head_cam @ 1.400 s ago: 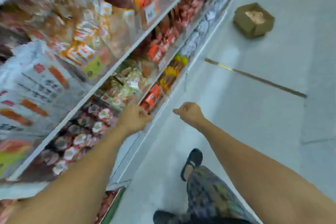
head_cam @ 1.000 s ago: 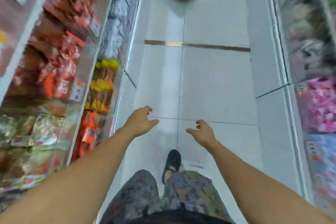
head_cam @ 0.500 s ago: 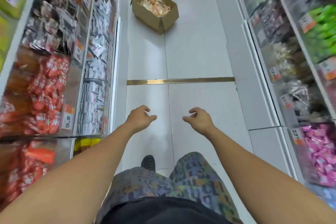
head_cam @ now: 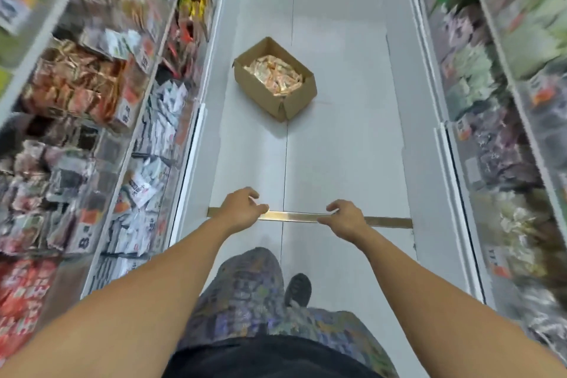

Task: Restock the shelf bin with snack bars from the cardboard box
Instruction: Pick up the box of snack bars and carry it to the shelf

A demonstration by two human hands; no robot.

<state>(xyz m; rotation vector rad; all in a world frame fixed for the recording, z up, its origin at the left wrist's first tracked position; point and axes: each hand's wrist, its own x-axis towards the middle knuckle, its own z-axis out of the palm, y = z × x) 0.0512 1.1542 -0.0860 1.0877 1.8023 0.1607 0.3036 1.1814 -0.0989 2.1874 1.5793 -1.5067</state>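
Shelves of packaged snacks (head_cam: 92,120) line the left of the aisle. The left hand (head_cam: 241,209) hangs released, fingers loosely curled, grasping nothing. Ahead on the floor (head_cam: 343,147), well apart from both hands, sits the open cardboard box (head_cam: 273,95) of snack bars (head_cam: 274,72), its long axis running from upper left to lower right. A brass floor strip (head_cam: 294,215) crosses beneath the hands. The right hand (head_cam: 345,219) is likewise released. More shelves (head_cam: 497,132) line the right.

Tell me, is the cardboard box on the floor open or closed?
Open. The cardboard box has no flaps over its top, and the pale snack bars inside show plainly from above.
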